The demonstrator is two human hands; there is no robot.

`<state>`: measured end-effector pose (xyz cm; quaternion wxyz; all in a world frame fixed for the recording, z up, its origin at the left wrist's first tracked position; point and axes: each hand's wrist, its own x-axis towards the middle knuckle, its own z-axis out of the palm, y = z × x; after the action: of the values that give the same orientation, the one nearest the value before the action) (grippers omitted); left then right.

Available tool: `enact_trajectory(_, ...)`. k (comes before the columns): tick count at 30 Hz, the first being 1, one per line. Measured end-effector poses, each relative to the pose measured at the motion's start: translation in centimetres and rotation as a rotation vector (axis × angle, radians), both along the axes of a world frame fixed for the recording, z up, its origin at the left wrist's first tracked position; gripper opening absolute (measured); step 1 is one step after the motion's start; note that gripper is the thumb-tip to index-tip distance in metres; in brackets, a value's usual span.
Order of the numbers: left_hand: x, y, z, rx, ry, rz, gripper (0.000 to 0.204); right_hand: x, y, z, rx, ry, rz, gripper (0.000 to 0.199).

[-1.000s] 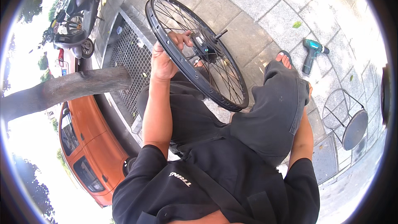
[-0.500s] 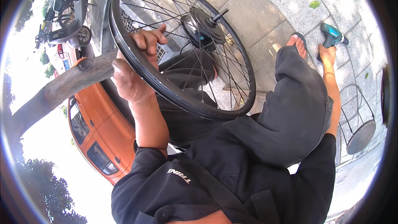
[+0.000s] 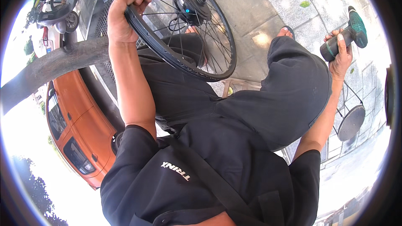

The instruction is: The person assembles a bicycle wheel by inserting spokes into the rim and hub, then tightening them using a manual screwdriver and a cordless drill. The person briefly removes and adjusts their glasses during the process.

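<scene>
My left hand (image 3: 121,14) grips the rim of a black spoked bicycle wheel (image 3: 217,65) that stands tilted over my left leg. A black hub motor (image 3: 193,7) with a short axle sits at the wheel's centre. Off to the right, my right hand (image 3: 341,54) is closed around the handle of a teal and black cordless drill (image 3: 347,35), held above the paving beside my right knee. I sit with both legs in black trousers spread out in front of me.
Grey paving slabs (image 3: 268,0) lie ahead. An orange car (image 3: 71,121) and a tree trunk (image 3: 50,65) are at the left, with a scooter (image 3: 58,8) beyond. A metal grate (image 3: 98,21) lies behind the wheel. A round black wire stool (image 3: 351,119) stands at the right.
My right hand has picked the drill up off the paving and lifted it. The wheel, held by my left hand, has shifted up and left in view.
</scene>
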<state>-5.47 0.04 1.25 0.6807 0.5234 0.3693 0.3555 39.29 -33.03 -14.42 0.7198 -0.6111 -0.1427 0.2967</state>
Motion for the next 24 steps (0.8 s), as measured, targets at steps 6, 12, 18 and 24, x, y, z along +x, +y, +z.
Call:
enact_trajectory(6,-1.2,4.8,-2.0,-0.055,-0.008,0.116,0.016,1.3,3.1,12.3,0.043,-0.185,0.138,0.023)
enact_trajectory(12,0.4,5.1,-3.0,-0.105,-0.014,0.164,0.025,-6.4,7.6,22.1,0.229,-0.109,0.416,0.038)
enact_trajectory(18,1.2,7.0,-4.9,0.031,0.043,0.241,0.023,-17.1,10.5,18.4,0.081,0.071,0.63,0.041)
enact_trajectory(24,1.5,7.9,-5.2,0.033,0.061,0.291,0.023,-23.1,11.8,12.8,-0.039,0.093,0.73,0.042)
